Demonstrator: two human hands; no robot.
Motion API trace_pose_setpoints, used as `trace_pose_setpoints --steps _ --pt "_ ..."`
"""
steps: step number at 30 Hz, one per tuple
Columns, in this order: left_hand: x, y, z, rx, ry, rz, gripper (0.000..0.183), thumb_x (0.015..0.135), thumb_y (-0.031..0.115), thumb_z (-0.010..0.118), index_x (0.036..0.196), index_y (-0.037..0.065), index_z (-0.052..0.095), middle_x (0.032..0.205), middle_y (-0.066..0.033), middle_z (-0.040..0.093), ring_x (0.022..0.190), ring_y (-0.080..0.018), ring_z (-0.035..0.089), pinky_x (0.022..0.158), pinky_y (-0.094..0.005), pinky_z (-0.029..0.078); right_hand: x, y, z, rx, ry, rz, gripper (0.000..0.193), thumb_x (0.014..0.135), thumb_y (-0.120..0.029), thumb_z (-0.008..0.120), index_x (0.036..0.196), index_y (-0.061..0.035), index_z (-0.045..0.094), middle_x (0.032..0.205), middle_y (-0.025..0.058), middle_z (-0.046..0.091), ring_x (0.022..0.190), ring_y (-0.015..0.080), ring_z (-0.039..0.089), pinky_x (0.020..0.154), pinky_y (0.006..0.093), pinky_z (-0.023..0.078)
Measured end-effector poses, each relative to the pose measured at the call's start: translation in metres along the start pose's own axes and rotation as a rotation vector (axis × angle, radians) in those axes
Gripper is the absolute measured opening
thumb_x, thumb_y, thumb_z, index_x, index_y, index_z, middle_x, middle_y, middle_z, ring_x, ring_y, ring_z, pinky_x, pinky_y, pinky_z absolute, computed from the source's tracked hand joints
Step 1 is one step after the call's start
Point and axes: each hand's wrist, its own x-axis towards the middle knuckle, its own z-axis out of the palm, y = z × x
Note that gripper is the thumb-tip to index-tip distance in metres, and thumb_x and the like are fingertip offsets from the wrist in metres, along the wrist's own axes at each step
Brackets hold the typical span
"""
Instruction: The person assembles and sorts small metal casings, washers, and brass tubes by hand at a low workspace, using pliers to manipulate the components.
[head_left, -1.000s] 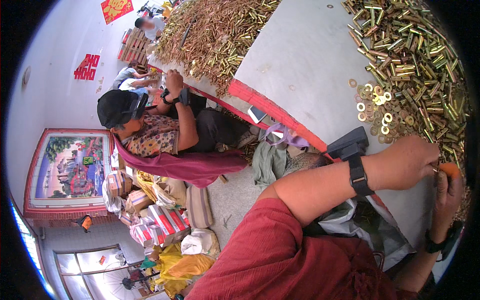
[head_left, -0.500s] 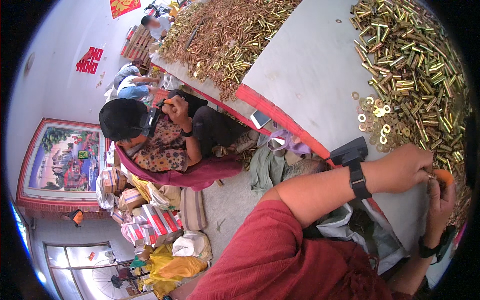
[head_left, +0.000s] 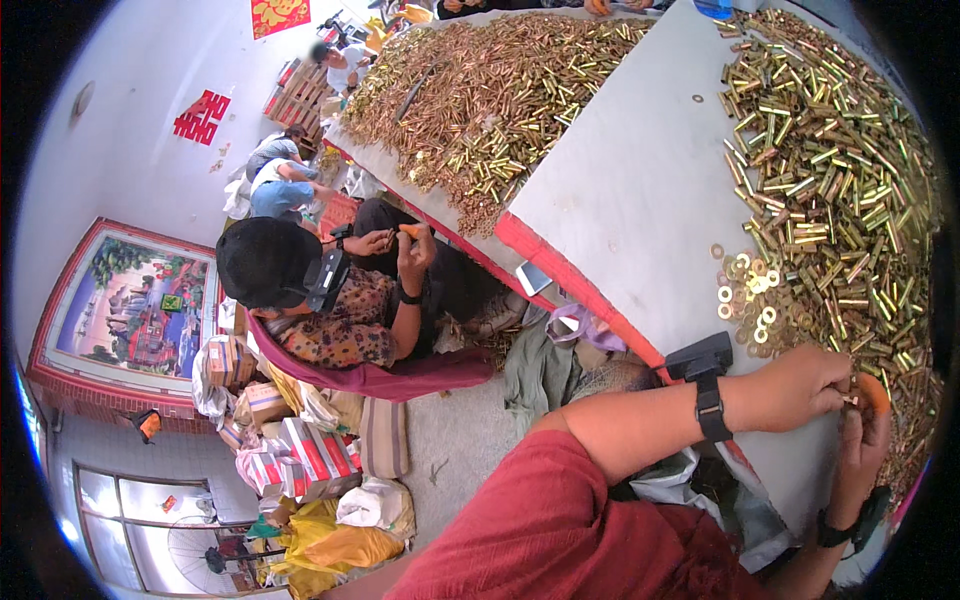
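Note:
My left hand (head_left: 785, 388), fingers closed in a pinch, meets my right hand (head_left: 866, 430) over the table's near edge at the right. Between their fingertips is a small shiny metal piece (head_left: 850, 400); its exact kind is too small to tell. My right hand is curled closed around it, and an orange finger cover (head_left: 876, 392) sits on one of its fingers. Just beyond my hands lies a big heap of brass-coloured metal sleeves (head_left: 825, 185). Beside the heap, nearest my left hand, is a small pile of flat ring washers (head_left: 750, 298).
The grey tabletop (head_left: 620, 180) has a red edge (head_left: 580, 290). A second table carries another heap of metal parts (head_left: 480, 100). A co-worker in a black cap (head_left: 265, 262) sits left. Cartons (head_left: 310, 455) and yellow bags (head_left: 340, 540) lie on the floor. A phone (head_left: 533, 278) rests by the edge.
My view has shifted, so the scene sits lower and farther right in its upper part. My hands stay together at the small metal piece. The co-worker's two hands now show close together.

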Motion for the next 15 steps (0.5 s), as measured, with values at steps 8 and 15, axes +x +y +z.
trace_pose_setpoints --steps 8,15 --pt "0.004 -0.003 0.006 -0.053 0.074 0.03 0.014 0.077 0.007 0.066 0.083 -0.001 0.056 0.077 -0.021 0.06 0.077 -0.0426 0.058 0.065 -0.0466 0.045 0.001 0.018 -0.02 0.027 -0.019 0.107 0.028 0.093 -0.01 0.054 0.119 0.0012 0.056 0.113 0.0101 0.058 0.103 0.0207 0.055 0.094 0.0323 0.042" --pt "0.002 0.0 0.003 -0.13 0.063 -0.036 0.016 0.078 0.006 0.066 0.086 -0.002 0.054 0.079 -0.0203 0.059 0.077 -0.0421 0.057 0.065 -0.0456 0.044 -0.001 0.051 -0.014 0.026 0.077 -0.051 0.022 0.097 -0.011 0.052 0.118 -0.003 0.054 0.092 0.0006 0.052 0.074 0.0085 0.047 0.066 0.0219 0.039"
